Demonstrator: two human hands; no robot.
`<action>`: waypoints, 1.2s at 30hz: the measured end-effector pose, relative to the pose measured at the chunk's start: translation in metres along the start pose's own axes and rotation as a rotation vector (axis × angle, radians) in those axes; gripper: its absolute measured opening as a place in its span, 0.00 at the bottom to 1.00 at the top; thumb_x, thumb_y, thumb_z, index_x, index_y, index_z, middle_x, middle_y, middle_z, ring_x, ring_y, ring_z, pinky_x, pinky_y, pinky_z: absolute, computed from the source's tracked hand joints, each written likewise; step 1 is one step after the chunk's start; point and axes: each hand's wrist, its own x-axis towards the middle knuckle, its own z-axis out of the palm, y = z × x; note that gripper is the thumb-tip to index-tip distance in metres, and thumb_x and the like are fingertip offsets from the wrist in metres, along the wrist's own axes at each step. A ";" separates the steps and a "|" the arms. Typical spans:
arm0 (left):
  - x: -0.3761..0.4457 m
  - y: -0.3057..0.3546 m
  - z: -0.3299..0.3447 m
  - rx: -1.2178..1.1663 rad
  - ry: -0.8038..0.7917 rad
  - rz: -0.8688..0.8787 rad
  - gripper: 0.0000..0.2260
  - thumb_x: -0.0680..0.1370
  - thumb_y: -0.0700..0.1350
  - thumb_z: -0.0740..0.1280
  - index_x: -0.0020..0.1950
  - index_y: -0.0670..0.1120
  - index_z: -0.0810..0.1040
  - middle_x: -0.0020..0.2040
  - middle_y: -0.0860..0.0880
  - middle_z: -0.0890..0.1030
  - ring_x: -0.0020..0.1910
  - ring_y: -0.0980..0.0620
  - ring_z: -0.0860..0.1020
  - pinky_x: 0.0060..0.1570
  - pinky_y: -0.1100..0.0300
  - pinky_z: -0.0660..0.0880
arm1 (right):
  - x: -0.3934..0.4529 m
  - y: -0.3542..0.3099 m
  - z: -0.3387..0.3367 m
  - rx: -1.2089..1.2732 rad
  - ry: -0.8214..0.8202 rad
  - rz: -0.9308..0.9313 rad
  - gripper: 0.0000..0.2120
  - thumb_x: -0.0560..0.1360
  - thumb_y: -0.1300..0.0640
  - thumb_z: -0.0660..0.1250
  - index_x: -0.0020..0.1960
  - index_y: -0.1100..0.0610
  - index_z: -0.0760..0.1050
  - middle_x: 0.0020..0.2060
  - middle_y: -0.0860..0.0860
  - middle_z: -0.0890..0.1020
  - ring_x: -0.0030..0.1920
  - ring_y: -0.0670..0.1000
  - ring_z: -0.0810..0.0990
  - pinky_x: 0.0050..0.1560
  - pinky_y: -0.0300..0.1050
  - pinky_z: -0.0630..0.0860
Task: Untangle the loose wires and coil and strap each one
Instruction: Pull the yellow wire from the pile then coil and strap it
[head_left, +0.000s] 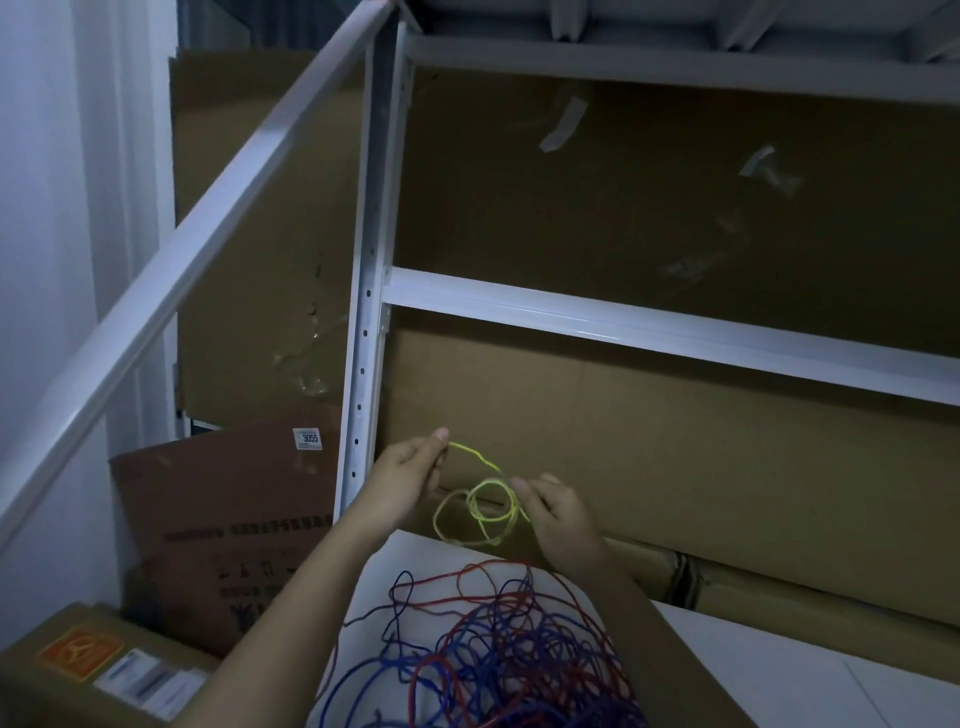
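A yellow-green wire (485, 506) hangs in small loops between my hands, above a white surface (753, 670). My left hand (408, 475) pinches the wire's free end near its raised fingertips. My right hand (553, 512) grips the loops at their right side. Below my forearms lies a tangled heap of red and blue wires (498, 654) on the white surface.
A white metal shelf post (366, 291) and crossbeam (649, 325) stand right behind my hands, backed by large cardboard sheets (623, 208). Brown cardboard boxes (228, 525) sit at the lower left. A slanted white rail (208, 228) crosses the upper left.
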 end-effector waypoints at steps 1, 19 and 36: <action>0.001 -0.001 -0.002 -0.015 0.023 -0.028 0.18 0.81 0.53 0.58 0.33 0.48 0.67 0.23 0.55 0.65 0.21 0.58 0.61 0.26 0.63 0.59 | -0.001 0.001 0.001 0.043 0.003 0.044 0.18 0.81 0.52 0.59 0.35 0.57 0.75 0.36 0.57 0.77 0.42 0.42 0.74 0.46 0.37 0.68; 0.014 -0.001 -0.022 -0.132 0.184 -0.090 0.19 0.82 0.52 0.56 0.34 0.48 0.67 0.23 0.54 0.65 0.24 0.54 0.61 0.30 0.58 0.59 | -0.043 0.016 -0.017 -0.515 -0.166 -0.123 0.10 0.76 0.46 0.66 0.39 0.50 0.72 0.67 0.39 0.66 0.73 0.40 0.55 0.62 0.32 0.64; -0.004 0.025 0.007 -0.102 -0.227 0.092 0.17 0.82 0.55 0.56 0.38 0.48 0.69 0.25 0.55 0.64 0.24 0.57 0.62 0.26 0.66 0.61 | -0.021 -0.051 0.028 0.047 0.039 0.154 0.07 0.80 0.51 0.60 0.54 0.50 0.74 0.39 0.41 0.79 0.40 0.42 0.75 0.37 0.31 0.68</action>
